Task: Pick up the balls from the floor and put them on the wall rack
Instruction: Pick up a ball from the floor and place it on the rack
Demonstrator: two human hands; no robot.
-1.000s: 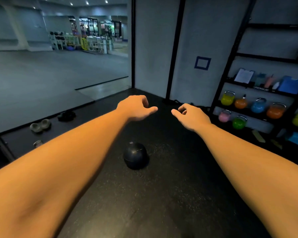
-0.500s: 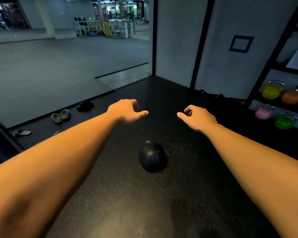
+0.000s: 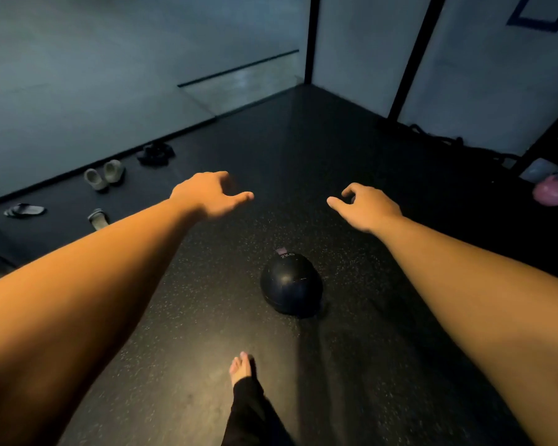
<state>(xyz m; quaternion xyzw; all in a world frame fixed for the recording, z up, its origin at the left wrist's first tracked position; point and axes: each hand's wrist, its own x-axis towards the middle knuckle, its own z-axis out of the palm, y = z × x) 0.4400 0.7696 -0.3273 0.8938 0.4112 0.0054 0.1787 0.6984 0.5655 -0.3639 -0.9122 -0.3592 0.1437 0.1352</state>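
Nothing is racked yet: the black ball [image 3: 291,283] sits on the near floor [image 3: 384,365], with the left hand [image 3: 211,196] and right hand [image 3: 366,206] both open and empty.

Your ball [image 3: 291,283], just below the middle of the frame, is black with pale "2KG" lettering and a small purple tag at its top. The floor [image 3: 351,162] under it is black rubber flecked with tiny light specks. At the left edge you have a pair of pale grey shoes [image 3: 104,174], black sandals [image 3: 155,153] and a grey-strapped slipper [image 3: 24,210]. At the right edge sits a pink kettlebell [image 3: 553,189]. In the upper right, a blue tape outline [image 3: 540,14] marks the grey wall. Your trouser leg [image 3: 252,413] at the bottom is black.
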